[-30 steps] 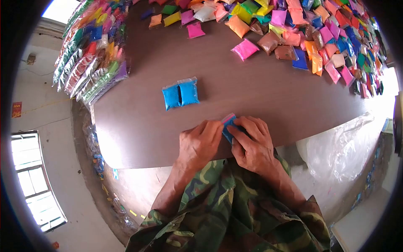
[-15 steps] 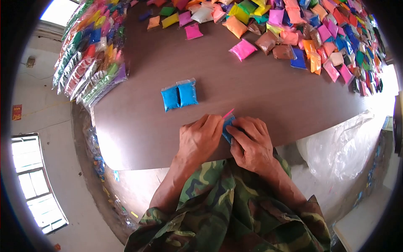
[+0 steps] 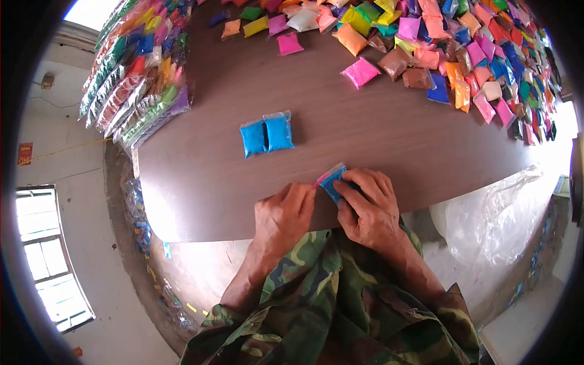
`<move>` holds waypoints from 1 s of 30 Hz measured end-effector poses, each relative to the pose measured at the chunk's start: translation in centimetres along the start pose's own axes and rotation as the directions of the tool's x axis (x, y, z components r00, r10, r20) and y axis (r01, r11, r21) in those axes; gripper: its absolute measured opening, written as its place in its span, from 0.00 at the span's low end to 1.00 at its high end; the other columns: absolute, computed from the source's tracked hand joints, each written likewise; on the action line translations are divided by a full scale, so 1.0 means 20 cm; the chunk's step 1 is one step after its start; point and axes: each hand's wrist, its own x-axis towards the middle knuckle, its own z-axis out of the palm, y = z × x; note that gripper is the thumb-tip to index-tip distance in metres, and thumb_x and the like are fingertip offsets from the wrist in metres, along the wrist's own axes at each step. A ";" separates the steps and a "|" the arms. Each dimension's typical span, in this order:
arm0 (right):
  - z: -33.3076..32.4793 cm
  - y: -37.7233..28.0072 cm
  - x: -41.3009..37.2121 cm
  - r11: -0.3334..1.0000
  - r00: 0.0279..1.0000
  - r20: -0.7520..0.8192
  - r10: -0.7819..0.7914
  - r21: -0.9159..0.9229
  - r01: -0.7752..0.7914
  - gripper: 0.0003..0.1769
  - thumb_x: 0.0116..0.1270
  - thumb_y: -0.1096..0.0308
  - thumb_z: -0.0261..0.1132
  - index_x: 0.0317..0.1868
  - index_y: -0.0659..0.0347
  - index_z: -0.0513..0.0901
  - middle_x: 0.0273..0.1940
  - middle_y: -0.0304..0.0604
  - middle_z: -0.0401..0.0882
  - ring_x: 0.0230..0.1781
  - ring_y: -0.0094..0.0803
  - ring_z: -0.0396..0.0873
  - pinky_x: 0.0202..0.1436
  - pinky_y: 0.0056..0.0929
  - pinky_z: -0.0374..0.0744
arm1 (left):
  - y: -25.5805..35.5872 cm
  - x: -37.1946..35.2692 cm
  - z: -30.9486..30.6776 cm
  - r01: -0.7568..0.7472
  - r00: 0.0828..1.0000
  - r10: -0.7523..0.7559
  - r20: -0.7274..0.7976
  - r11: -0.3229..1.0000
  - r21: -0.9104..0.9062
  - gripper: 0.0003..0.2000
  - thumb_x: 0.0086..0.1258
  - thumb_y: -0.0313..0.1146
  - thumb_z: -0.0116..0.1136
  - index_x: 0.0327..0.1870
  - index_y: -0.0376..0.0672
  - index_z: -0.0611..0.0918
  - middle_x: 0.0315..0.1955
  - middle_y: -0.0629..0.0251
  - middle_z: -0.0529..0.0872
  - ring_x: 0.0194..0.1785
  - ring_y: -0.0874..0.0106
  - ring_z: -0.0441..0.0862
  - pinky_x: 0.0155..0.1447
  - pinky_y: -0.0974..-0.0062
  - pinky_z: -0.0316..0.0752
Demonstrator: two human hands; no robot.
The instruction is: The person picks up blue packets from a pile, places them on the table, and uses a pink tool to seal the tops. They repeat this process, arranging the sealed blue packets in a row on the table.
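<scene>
My right hand (image 3: 371, 210) is closed on a small clear plastic packet of blue material (image 3: 333, 185) above the near part of the table, its fingers covering the packet's right side. My left hand (image 3: 285, 210) is closed in a pinch on a thin pink strip (image 3: 317, 182), whose tip reaches the packet's left edge. Most of the strip is hidden in the fingers, so its kind cannot be made out. Farther off, two more blue packets, a left one (image 3: 253, 139) and a right one (image 3: 279, 131), lie side by side on the brown table (image 3: 207, 182).
Many loose colored packets (image 3: 420, 58) are heaped across the back and right of the table. Large clear bags of colored packets (image 3: 137, 79) are stacked at the left. A clear plastic sheet (image 3: 486, 219) hangs beyond the table's near right edge.
My left hand has drawn down and slightly left, the pink strip with it, from the packet's top to its left edge. More of the packet's clear top edge shows. The view shifted slightly.
</scene>
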 end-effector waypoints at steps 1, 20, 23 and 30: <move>0.00 -0.01 0.00 1.000 1.000 0.002 0.007 -0.004 -0.007 0.21 0.62 0.69 0.76 0.57 0.60 0.90 0.63 0.45 0.80 0.62 0.48 0.83 0.69 0.53 0.80 | -0.02 -0.01 0.01 -0.016 1.000 0.015 0.004 0.999 0.029 0.04 0.76 0.27 0.71 0.41 0.41 0.86 0.32 0.56 0.91 0.34 0.52 0.91 0.38 0.57 0.83; -0.14 -0.04 0.05 0.927 0.917 -0.147 0.372 0.119 -0.357 0.07 0.76 0.71 0.73 0.51 0.63 0.91 0.46 0.49 0.91 0.41 0.49 0.92 0.43 0.43 0.89 | 0.07 -0.03 0.02 0.102 0.984 -0.137 -0.118 0.960 -0.261 0.03 0.76 0.23 0.72 0.45 0.37 0.90 0.29 0.59 0.90 0.31 0.76 0.86 0.36 0.72 0.80; -0.17 0.02 0.03 0.917 0.904 -0.162 0.396 0.022 -0.398 0.06 0.77 0.69 0.73 0.49 0.61 0.91 0.37 0.48 0.89 0.35 0.49 0.90 0.39 0.45 0.86 | 0.12 -0.04 0.08 0.053 0.993 -0.079 -0.083 0.958 -0.282 0.03 0.76 0.22 0.73 0.45 0.37 0.89 0.31 0.57 0.91 0.31 0.71 0.89 0.36 0.70 0.81; -0.15 0.06 0.00 0.926 0.915 -0.206 0.347 -0.079 -0.369 0.03 0.74 0.70 0.74 0.44 0.58 0.90 0.34 0.46 0.88 0.34 0.50 0.89 0.37 0.46 0.84 | 0.19 0.03 0.22 -0.001 1.000 0.003 0.008 0.987 -0.158 0.04 0.74 0.25 0.73 0.45 0.42 0.89 0.33 0.54 0.92 0.34 0.54 0.92 0.37 0.61 0.84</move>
